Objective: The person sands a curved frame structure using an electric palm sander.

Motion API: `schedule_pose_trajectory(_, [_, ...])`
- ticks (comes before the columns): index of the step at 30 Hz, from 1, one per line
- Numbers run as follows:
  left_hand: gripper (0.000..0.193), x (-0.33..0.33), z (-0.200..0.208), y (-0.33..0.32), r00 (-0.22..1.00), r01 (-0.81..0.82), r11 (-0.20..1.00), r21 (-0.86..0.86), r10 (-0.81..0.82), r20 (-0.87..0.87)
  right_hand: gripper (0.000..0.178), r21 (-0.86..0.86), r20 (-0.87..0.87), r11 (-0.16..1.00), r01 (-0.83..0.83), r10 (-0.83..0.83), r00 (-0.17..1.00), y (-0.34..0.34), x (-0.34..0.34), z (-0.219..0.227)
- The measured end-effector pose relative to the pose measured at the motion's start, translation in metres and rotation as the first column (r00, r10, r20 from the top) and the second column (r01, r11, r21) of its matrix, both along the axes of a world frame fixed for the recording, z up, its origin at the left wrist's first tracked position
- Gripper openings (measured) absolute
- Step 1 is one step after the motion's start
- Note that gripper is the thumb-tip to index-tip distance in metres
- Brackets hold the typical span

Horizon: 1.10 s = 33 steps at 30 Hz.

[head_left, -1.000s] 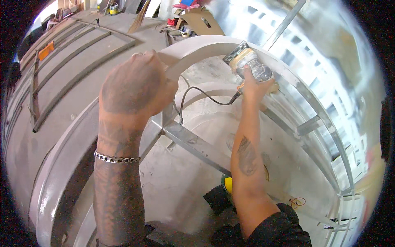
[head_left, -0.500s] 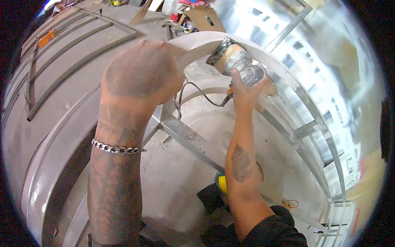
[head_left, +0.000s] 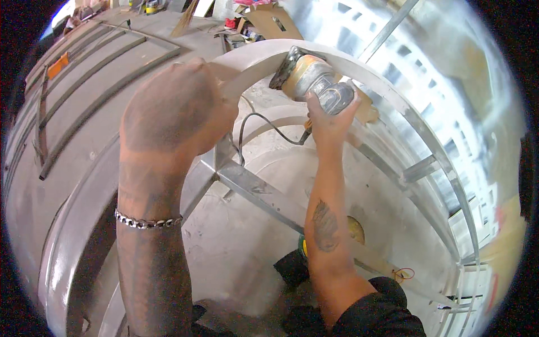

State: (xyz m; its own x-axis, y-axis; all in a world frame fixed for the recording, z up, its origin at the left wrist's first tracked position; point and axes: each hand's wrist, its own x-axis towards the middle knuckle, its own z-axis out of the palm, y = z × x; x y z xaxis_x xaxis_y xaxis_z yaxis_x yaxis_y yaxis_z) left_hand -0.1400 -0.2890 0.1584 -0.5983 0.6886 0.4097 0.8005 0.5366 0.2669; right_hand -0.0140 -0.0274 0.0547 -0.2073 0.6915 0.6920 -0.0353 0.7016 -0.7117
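Observation:
A palm sander [head_left: 315, 76] with a worn yellow-and-grey body is gripped in my right hand [head_left: 331, 115], thumb and fingers around its housing. Its dark square pad is tilted up against the inner side of a round metal frame [head_left: 255, 63]. My left hand [head_left: 174, 112] is closed over the left part of the same frame; its back faces me and hides most of the fingers. From the sander a dark cord [head_left: 269, 121] loops left and down past a metal upright. A chain bracelet [head_left: 147, 223] circles my left wrist.
Metal crossbars [head_left: 252, 194] span the frame's inside. Beneath my right forearm lie a disc [head_left: 356, 230] and a black piece [head_left: 292, 268]. A welded bar frame [head_left: 106, 104] lies on the floor at left; a cardboard box [head_left: 275, 22] stands behind. Shiny sheeting [head_left: 443, 84] fills the right side.
In the picture, my left hand has shifted left and slightly nearer. The sander has moved a little left, still held against the frame. The whole view has shifted slightly.

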Motion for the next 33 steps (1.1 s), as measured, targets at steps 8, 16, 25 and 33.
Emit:
schedule_pose_trajectory(8, [0.032,-0.005,-0.009,-0.001,0.996,0.016,0.992,0.122,-0.005,-0.089,0.098,0.023,-0.029,0.968,0.252,-0.251,0.968,0.01,-0.004,0.005])
schedule_pose_trajectory(16, [0.032,-0.005,-0.009,-0.004,0.994,0.017,0.995,0.103,-0.005,-0.11,0.095,-0.104,-0.117,0.94,0.326,-0.337,0.934,0.035,-0.01,0.001])
schedule_pose_trajectory(25, [0.03,-0.003,-0.005,-0.003,0.994,0.039,0.992,0.122,-0.026,-0.107,0.089,-0.227,-0.148,0.95,0.215,-0.252,0.956,0.015,-0.01,0.013])
schedule_pose_trajectory(33, [0.031,0.001,-0.003,0.002,0.991,0.025,0.987,0.157,-0.004,-0.133,0.091,-0.093,-0.042,0.991,0.099,-0.103,0.994,-0.016,0.001,0.03])
